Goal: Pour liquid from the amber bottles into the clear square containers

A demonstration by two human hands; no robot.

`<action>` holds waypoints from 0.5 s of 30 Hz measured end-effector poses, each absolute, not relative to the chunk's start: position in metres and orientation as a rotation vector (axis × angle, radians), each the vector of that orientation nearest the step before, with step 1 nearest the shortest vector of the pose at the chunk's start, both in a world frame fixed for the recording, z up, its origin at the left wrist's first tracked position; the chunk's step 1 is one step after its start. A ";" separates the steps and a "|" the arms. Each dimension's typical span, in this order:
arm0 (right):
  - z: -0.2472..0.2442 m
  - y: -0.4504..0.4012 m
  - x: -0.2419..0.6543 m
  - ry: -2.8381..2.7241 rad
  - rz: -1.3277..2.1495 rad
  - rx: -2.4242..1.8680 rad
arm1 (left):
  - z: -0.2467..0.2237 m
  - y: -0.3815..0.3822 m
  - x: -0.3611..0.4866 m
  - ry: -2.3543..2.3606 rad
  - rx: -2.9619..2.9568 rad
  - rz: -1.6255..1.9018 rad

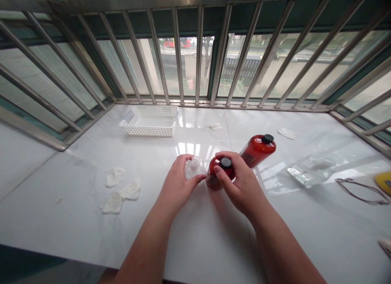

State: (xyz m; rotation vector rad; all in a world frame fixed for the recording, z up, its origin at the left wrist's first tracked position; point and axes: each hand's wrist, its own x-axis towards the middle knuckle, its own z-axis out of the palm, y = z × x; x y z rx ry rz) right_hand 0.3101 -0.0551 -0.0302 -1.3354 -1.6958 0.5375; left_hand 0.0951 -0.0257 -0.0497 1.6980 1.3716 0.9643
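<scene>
Near the middle of the white tiled surface, my left hand [180,184] is closed around a small clear bottle [194,168] with a translucent top. Just to its right, my right hand [236,180] grips a red-brown bottle [212,179] with a black cap, fingers behind it and thumb in front. The two held bottles stand side by side, very close together; whether they touch is hard to tell. Behind my right hand is a second red-brown bottle [258,150], also black-capped.
A white perforated basket [149,130] sits at the back left. Crumpled white tissues [113,202] lie left. A clear plastic tray [308,172], a thin cord loop [362,191] and a yellow object [383,182] are on the right. Metal bars [200,56] line the window.
</scene>
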 end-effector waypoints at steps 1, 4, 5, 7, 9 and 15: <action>-0.031 -0.055 0.310 -1.696 0.535 -1.332 | -0.049 -0.025 0.095 1.356 1.743 0.971; -0.031 -0.055 0.310 -1.697 0.535 -1.331 | -0.048 -0.024 0.095 1.312 1.829 1.003; -0.031 -0.054 0.310 -1.697 0.537 -1.332 | -0.048 -0.024 0.095 1.316 1.825 1.003; -0.031 -0.055 0.310 -1.696 0.539 -1.331 | -0.050 -0.025 0.096 1.351 1.758 0.988; -0.031 -0.055 0.310 -1.697 0.540 -1.324 | -0.050 -0.027 0.096 1.386 1.671 0.966; -0.030 -0.056 0.310 -1.691 0.550 -1.331 | -0.048 -0.026 0.095 1.350 1.796 0.994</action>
